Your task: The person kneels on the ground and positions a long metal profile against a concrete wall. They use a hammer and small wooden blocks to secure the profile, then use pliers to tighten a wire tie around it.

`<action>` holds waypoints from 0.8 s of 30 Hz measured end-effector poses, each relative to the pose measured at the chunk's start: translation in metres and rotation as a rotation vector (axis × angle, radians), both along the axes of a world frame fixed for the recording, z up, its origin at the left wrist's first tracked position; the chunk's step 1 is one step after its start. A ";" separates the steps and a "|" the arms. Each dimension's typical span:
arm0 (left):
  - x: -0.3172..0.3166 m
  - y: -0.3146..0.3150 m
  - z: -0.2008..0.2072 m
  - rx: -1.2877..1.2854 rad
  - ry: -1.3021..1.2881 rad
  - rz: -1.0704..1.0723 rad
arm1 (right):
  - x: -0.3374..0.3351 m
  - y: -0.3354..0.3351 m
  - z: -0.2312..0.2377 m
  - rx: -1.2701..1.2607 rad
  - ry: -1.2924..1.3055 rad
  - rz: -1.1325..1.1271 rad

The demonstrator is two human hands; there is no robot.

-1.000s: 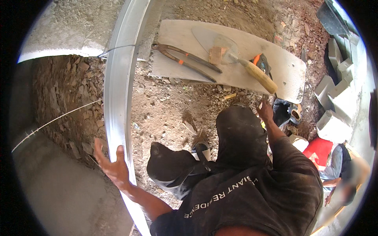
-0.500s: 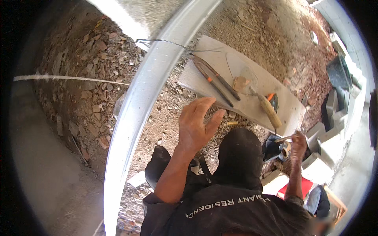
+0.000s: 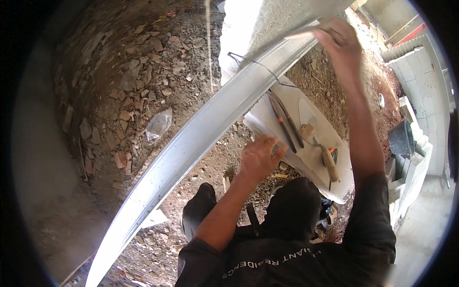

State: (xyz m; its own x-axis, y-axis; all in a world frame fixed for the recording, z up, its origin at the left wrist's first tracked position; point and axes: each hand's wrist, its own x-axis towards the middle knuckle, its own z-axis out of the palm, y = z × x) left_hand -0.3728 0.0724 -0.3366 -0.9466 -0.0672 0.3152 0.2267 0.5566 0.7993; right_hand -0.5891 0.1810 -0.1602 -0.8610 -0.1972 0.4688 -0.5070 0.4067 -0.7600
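Hands (image 3: pixel 260 154) near metal channel (image 3: pixel 195 142), diagonally up-right.

right hand (image 3: pixel 340 40) raised, now at metal channel (image 3: pixel 191 136)

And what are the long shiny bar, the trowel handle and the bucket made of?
The bar looks like bare metal: silvery and smooth, with bright glare. The trowel handle is probably wood: tan, rounded and dull, though I can't make out grain. The bucket may be plastic: dark and fairly dull, but too small here to be sure.

Blk tee (image 3: pixel 363 229) w/ wht lettering (image 3: pixel 289 259)
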 end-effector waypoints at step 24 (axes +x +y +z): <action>0.005 -0.007 0.023 0.153 -0.121 -0.122 | -0.037 -0.046 -0.028 0.375 -0.158 -0.040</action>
State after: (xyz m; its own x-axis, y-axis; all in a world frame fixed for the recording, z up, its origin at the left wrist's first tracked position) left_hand -0.3680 0.0649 -0.3138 -0.9809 0.0114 0.1941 0.1823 0.4008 0.8978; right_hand -0.6256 0.1350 -0.1885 -0.9273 -0.2938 0.2320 -0.3736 0.6874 -0.6228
